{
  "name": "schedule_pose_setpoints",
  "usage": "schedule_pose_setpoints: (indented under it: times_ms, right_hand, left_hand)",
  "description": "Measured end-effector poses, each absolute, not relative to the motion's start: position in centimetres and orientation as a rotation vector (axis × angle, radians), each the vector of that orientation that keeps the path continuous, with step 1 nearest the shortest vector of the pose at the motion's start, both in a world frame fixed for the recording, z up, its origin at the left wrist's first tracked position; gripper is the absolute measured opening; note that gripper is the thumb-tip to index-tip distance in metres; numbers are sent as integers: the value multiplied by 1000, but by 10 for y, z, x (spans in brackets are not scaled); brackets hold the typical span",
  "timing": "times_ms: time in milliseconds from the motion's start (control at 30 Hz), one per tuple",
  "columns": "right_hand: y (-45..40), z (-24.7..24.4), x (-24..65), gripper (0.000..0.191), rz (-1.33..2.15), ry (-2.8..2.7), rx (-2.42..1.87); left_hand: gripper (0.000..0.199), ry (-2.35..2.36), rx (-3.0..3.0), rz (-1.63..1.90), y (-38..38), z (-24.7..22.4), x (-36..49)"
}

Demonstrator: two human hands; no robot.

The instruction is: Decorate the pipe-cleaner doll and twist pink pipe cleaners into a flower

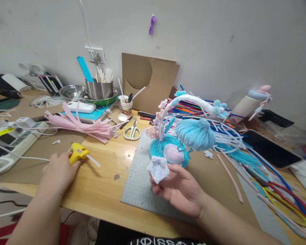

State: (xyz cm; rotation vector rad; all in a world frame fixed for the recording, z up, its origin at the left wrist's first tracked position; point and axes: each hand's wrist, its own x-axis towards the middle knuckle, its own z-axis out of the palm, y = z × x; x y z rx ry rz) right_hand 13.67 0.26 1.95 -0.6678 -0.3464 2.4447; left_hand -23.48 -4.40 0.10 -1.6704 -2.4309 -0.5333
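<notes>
A yellow hot glue gun [79,153] with a glue stick poking out of its back sits in the grip of my left hand [60,170], low over the wooden table. My right hand [181,190] pinches a pale white, five-sided hollow piece [158,169], its open side turned up toward me. Just behind that piece stands a pipe-cleaner lamp: a round blue base [155,149] with a pale pink centre, a white curved stem [193,99] with small flowers, and a blue ribbed shade [196,134] hanging from it.
A grey cutting mat [134,183] lies under the lamp. Around it are green-handled scissors [132,132], a pink pipe-cleaner bundle [84,126], red-and-yellow-handled scissors [283,200], a phone [272,148] and a power strip [22,146] with trailing cords. Cardboard [158,81] leans on the wall.
</notes>
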Motion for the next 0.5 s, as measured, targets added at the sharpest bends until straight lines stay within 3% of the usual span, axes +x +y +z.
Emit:
schedule_pose_setpoints:
  times_ms: [67,333,433,500]
  right_hand:
    - [2,19,137,30,2453,-336,-649]
    - [2,16,141,30,2450,-318,-594]
    - [-1,13,146,30,2434,-337,-633]
    - [-5,10,151,29,2419,-345,-676]
  left_hand:
    - [47,-2456,-1576,-286,-40,3,-230]
    - [60,-2336,-1498,-108,-42,24,-205]
    - [53,-2276,-1500,-460,-38,29,-168]
    - [45,-2265,-1898,-832,-30,26,-135]
